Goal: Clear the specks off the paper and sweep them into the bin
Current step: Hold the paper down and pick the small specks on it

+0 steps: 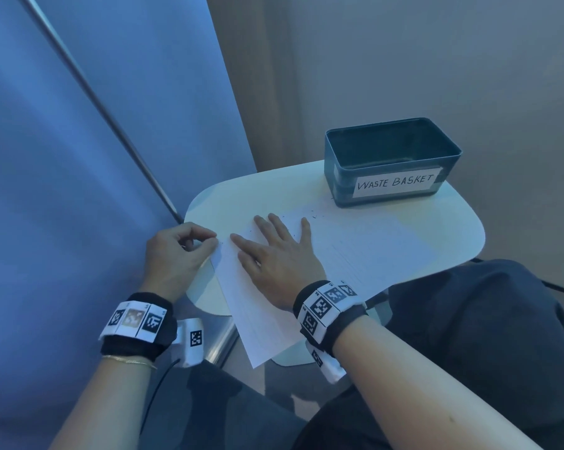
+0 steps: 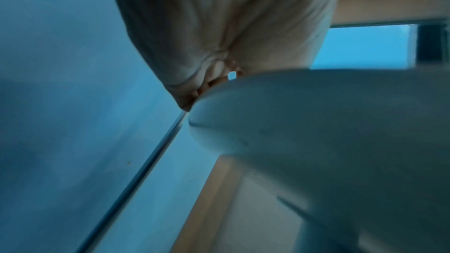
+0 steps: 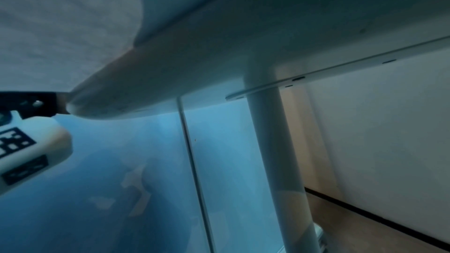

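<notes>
A sheet of lined paper lies skewed across the small white table in the middle of the head view, its lower corner hanging past the table's near edge. A few tiny dark specks sit on the sheet's upper part, between the fingertips and the bin; they are too small to count. The right hand lies flat on the paper, fingers straight and spread, palm down, with the specks just beyond its fingertips. The left hand, at centre left, has its fingers curled, thumb and forefinger pinching the paper's left edge. The left wrist view shows only that hand's palm against the table's rounded edge; the right wrist view looks under the table at its leg.

A dark teal bin with a white label reading "WASTE BASKET" stands on the table at upper right, just beyond the paper's far edge. A blue panel fills the left of the frame.
</notes>
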